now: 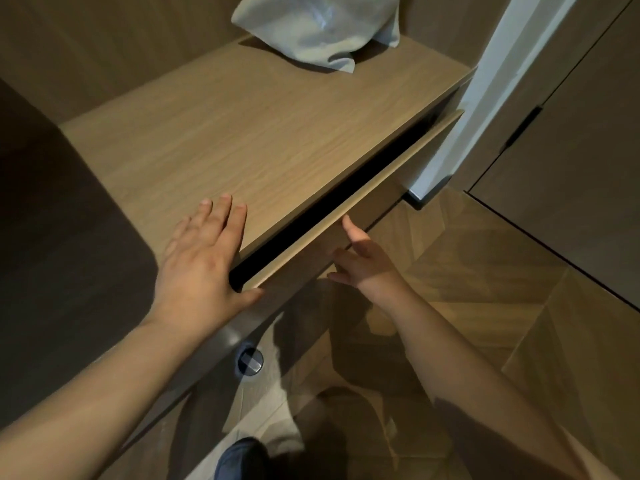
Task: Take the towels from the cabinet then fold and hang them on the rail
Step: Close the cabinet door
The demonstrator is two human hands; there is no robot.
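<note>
A wooden cabinet top (263,133) fills the middle of the head view. Below its front edge a drawer front (363,199) stands slightly out, leaving a narrow dark gap; nothing inside shows. My left hand (204,265) lies flat on the cabinet top with straight fingers and the thumb at the drawer's near end. My right hand (363,261) is against the drawer front, thumb up near its top edge, fingers partly hidden behind the palm. A pale crumpled cloth bag (318,29) sits at the far end of the top. No towel is visible.
Wooden walls (114,46) enclose the cabinet at the back and left. A white frame (485,98) and a dark door panel (571,168) stand to the right. Below lies a wood floor (467,289) with a round metal door stop (250,362) and my shoe (239,459).
</note>
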